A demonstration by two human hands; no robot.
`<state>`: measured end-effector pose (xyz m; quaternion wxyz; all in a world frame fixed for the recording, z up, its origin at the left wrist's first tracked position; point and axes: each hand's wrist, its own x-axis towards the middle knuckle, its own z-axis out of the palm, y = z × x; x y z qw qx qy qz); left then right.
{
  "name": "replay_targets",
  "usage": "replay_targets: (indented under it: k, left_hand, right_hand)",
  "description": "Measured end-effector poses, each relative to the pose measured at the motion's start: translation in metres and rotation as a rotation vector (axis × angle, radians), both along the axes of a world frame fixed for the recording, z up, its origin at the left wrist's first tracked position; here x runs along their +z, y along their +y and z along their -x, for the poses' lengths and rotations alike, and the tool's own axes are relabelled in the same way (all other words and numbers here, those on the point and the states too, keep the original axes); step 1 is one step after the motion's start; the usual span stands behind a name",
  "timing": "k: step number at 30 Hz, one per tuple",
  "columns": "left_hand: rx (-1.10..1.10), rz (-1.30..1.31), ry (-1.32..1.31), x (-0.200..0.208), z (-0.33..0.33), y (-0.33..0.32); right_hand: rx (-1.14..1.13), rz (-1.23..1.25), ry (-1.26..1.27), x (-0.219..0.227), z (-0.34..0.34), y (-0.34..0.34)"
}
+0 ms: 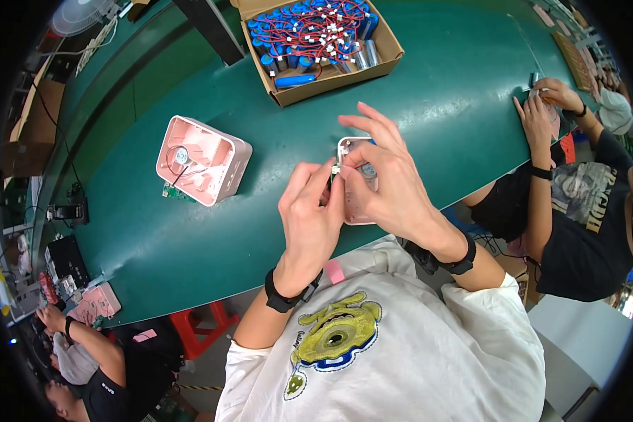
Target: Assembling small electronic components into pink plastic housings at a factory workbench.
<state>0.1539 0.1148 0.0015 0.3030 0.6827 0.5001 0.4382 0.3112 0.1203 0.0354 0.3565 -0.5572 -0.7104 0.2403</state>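
White connector (335, 169), one, left hand (308, 205), right hand (395, 184), each grip pinching it, one pink housing (356, 212) beneath

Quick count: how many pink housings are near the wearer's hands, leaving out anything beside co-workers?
2. The first housing is left of the left hand; the second housing is beneath the right hand, partly hidden by it.
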Motion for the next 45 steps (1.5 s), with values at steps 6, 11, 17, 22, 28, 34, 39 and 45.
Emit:
replay_targets:
  k: [6, 11, 17, 22, 28, 34, 39, 45]
  left_hand:
    - [0.017, -0.085, 0.126, 0.001, -0.002, 0.002]
    - [0.007, -0.121, 0.188, -0.005, 0.001, 0.007]
    - [-0.063, 0.228, 0.072, 0.018, 0.027, 0.017]
    - [-0.107, 0.499, -0.123, 0.029, 0.042, 0.018]
    - [0.118, -0.068, 0.334, 0.072, 0.086, 0.004]
    - [0.39, -0.285, 0.742, 0.08, 0.136, 0.017]
    - [0.243, -0.306, 0.744, 0.081, 0.156, 0.011]
    - [0.084, -0.368, 0.743, 0.119, 0.142, -0.016]
  right_hand:
    - [-0.005, -0.04, 0.033, -0.007, 0.006, 0.0]
    - [0.01, -0.063, 0.034, -0.014, 0.007, 0.005]
    - [-0.034, -0.038, -0.22, 0.009, 0.009, -0.015]
    - [-0.142, 0.127, -0.432, 0.002, 0.022, -0.045]
    - [-0.254, -0.014, -0.392, -0.008, 0.0, -0.02]
    - [-0.281, -0.12, -0.431, -0.004, -0.076, 0.003]
    - [-0.385, -0.269, -0.49, 0.038, -0.075, 0.004]
    - [0.005, -0.214, -0.16, 0.101, -0.032, -0.026]
